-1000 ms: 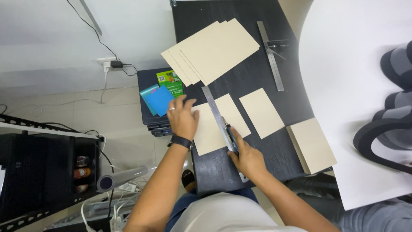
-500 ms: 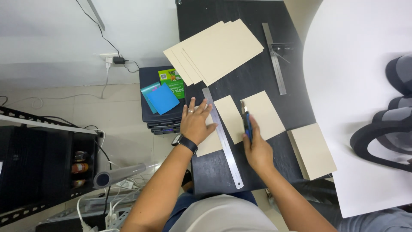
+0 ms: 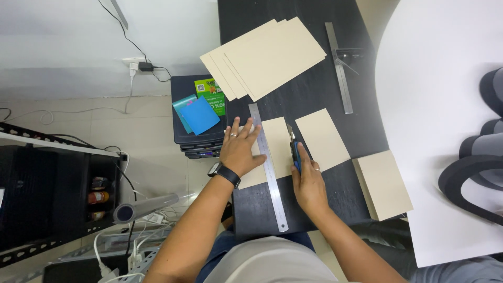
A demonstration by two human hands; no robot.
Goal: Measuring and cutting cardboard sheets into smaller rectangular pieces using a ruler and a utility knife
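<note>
Two hands are seen over a black tabletop [image 3: 314, 99]. A long steel ruler [image 3: 268, 166] is pressed flat onto a beige card sheet [image 3: 276, 144] by the open left hand [image 3: 240, 150]. A blue utility knife [image 3: 295, 148] is gripped by the right hand [image 3: 309, 183].

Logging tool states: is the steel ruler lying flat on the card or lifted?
Flat. The steel ruler lies along the card piece, with the left hand spread across its upper part.

A long steel ruler [image 3: 269, 166] lies flat and slanted on the dark tabletop, crossing a beige card sheet [image 3: 272, 149] that lies flat beneath it. A blue-handled utility knife [image 3: 294, 148] sits at the sheet's right edge, blade end pointing away from the person, just beside a separate cut beige piece [image 3: 322, 139]
</note>
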